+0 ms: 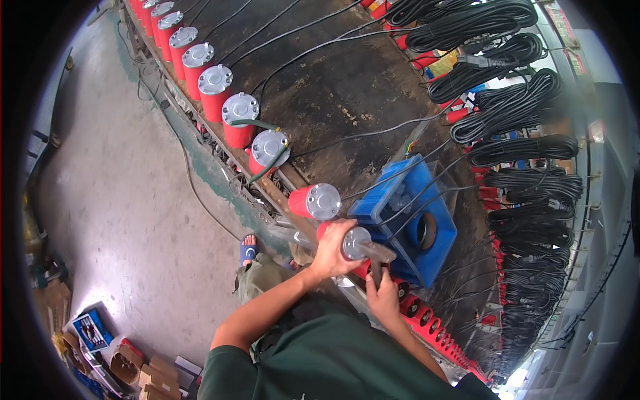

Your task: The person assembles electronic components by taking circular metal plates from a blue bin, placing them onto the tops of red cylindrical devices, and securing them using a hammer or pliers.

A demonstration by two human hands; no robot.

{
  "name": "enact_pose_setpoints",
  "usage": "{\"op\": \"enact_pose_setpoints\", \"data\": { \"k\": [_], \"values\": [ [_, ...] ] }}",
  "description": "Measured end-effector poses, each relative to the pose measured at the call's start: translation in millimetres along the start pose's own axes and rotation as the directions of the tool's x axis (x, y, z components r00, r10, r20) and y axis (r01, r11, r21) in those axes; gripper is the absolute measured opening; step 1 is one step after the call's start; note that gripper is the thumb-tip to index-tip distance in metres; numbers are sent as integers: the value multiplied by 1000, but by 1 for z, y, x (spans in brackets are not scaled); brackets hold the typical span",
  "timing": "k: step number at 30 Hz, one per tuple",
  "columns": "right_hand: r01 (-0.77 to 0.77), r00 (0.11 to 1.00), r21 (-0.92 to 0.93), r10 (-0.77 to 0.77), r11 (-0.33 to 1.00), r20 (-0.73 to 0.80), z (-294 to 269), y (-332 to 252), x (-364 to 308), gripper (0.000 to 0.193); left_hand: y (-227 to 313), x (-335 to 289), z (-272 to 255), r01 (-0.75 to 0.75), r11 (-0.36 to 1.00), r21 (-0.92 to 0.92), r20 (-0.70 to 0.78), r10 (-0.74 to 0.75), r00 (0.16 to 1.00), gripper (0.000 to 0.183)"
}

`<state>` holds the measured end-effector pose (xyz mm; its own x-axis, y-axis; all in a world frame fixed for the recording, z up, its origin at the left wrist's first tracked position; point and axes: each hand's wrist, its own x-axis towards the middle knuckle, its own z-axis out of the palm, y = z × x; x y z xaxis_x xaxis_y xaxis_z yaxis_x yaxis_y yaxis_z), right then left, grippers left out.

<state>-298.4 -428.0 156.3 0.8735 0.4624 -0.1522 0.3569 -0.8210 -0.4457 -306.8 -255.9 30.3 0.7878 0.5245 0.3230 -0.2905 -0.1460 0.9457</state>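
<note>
My left hand (331,252) is wrapped round a red cylinder with a round silver metal cap (356,243), at the near edge of the workbench. My right hand (382,298) grips the short handle of a hammer (378,253). The hammer's greyish-brown head lies over the cap's right side; whether it touches the metal I cannot tell. Just beyond my left hand another red cylinder (319,202) leans with its silver cap facing up. To the right of the cylinders sits a blue plastic bin (408,177), with a roll of brown tape (425,231) at its near end.
Capped red cylinders (215,90) line the bench edge away from me, black cables trailing from them. Coiled black cables (510,100) hang along the right side. Open-ended red cylinders (427,317) run toward the lower right. Cardboard boxes (160,379) stand on the floor at lower left.
</note>
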Motion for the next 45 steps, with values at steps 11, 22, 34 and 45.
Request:
{"op": "enact_pose_setpoints", "data": {
  "k": [11, 22, 34, 45],
  "values": [
    [118, 992, 89, -114, 989, -50, -28, -34, -4, 28, -2, -2, -1, 42, 999, 0, 1, -42, 999, 94],
    [127, 990, 173, -115, 977, -80, -49, -45, 1, 19, -5, -4, -1, 67, 998, 13, -4, -67, 998, 93],
    [65, 997, 186, -56, 980, -50, -49, -36, 8, 19, -4, -2, 0, 17, 1000, 18, -13, -16, 1000, 91],
    [-70, 993, 208, 50, 976, 104, -64, -41, 16, 22, -7, 6, -8, -77, 996, 46, 76, 74, 994, 89]
  ]
}}
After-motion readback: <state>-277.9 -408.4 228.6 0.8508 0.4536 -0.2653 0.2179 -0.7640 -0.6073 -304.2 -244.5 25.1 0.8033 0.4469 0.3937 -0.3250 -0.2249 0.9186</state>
